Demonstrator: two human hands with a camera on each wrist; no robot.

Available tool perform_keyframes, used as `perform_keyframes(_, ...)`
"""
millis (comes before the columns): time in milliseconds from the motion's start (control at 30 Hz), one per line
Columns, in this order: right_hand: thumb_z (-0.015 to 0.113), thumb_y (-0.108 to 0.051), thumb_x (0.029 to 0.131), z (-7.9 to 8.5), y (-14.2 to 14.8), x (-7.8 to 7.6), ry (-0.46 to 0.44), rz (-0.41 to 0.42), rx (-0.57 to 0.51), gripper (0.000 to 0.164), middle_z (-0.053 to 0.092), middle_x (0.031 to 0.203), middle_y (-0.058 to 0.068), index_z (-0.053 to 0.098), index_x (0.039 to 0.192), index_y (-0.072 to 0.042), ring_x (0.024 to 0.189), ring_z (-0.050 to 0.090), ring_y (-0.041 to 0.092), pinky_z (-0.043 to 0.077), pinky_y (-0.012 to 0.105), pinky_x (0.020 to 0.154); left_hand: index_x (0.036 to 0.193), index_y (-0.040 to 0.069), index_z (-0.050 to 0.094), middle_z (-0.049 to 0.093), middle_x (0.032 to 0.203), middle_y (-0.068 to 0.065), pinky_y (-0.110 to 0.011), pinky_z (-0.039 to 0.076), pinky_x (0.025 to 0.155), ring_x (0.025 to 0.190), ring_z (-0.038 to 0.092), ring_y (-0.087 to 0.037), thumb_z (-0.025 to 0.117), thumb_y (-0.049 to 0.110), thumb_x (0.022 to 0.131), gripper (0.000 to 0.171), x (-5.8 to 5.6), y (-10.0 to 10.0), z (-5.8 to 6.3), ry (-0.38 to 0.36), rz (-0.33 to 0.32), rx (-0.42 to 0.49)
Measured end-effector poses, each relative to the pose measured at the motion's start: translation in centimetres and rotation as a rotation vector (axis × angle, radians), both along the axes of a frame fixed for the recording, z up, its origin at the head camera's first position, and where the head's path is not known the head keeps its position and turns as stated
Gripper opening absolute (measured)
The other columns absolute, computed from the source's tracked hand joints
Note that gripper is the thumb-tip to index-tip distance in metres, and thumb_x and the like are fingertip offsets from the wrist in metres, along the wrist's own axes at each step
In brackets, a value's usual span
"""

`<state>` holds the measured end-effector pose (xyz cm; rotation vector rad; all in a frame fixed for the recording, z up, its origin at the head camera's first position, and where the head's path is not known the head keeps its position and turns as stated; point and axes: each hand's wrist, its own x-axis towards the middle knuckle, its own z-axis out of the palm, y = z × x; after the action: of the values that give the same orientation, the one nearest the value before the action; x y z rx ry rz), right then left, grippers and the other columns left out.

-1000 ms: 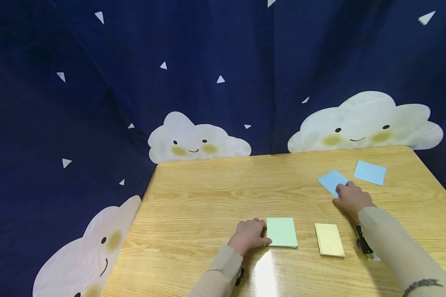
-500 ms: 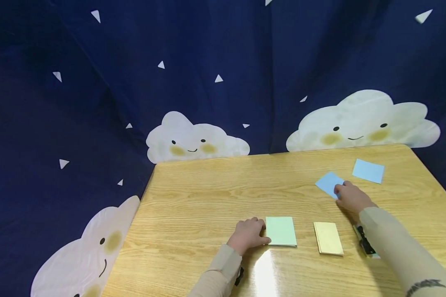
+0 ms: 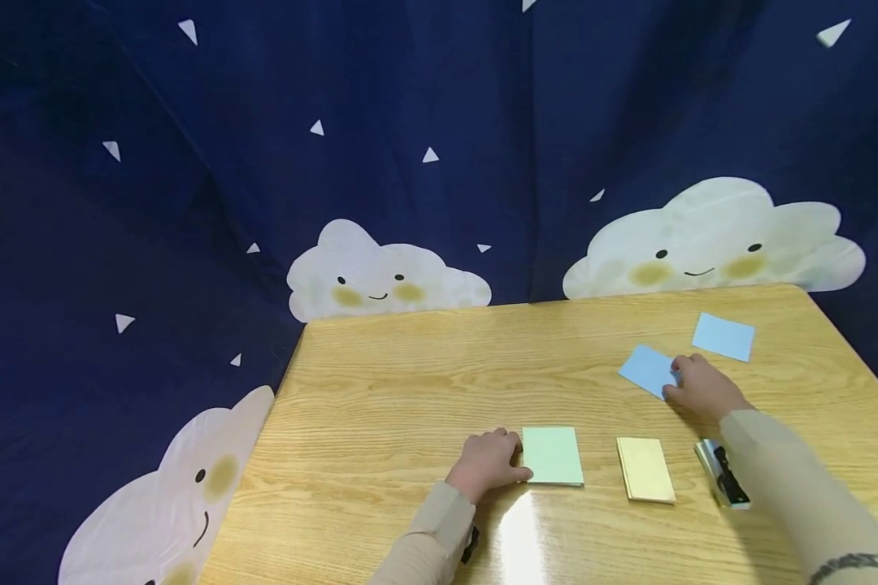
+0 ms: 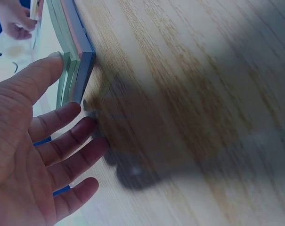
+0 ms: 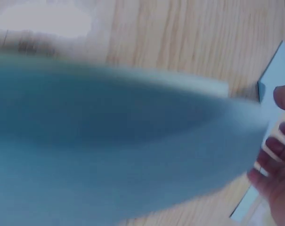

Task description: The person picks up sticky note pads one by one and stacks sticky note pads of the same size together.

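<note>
A stack of paper pads (image 3: 552, 457) with a pale green top lies mid-table; its pink and blue lower layers show in the left wrist view. My left hand (image 3: 487, 465) rests at its left side. There the thumb (image 4: 50, 70) touches the stack, while the loosely spread fingers (image 4: 69, 157) lie alongside. Farther right, a blue paper pad (image 3: 646, 370) lies at a slant. My right hand (image 3: 705, 387) is at its right edge, thumb (image 5: 282, 98) and fingers (image 5: 269, 162) apart and touching or nearly touching it.
A second blue pad (image 3: 723, 336) lies beyond my right hand. Nearer me is a yellow pad (image 3: 645, 470). Another stack (image 3: 706, 465) sits partly hidden under my right forearm, and a blurred blue sheet (image 5: 109, 155) fills much of the right wrist view. A dark curtain (image 3: 410, 81) hangs behind the table.
The slanted blue pad has turned and slid slightly toward me. My right hand has shifted a little to the right, uncovering more of the stack below the forearm. My left hand stays put.
</note>
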<state>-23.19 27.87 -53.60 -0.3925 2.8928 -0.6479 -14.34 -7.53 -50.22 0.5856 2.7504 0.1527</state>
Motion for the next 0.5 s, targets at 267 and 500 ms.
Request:
perform_keyframes(267,0.062,-0.023,0.078,0.63,-1.09,0.58,-0.042,-0.055,0.069,0.048,0.042,0.093,0.032,0.047,0.103,0.016,0.073,0.048,0.038,0.042,0.046,0.053,0.101,0.018,0.059,0.052,0.084,0.007,-0.031,0.042,0.068,0.074,0.051,-0.01,0.062,0.049,0.078,0.038,0.16,0.07,-0.19,-0.009,0.0,0.004)
perform_keyframes(500,0.067,-0.002,0.072,0.47,-1.15,-0.05,0.022,0.082,0.084,0.03,0.046,0.091,0.025,0.055,0.096,0.011,0.076,0.051,0.035,0.043,0.044,0.062,0.098,0.018,0.059,0.05,0.081,0.007,-0.03,0.041,0.066,0.071,0.049,-0.01,0.062,0.049,0.078,0.036,0.09,0.01,0.0,0.0,0.005,0.004)
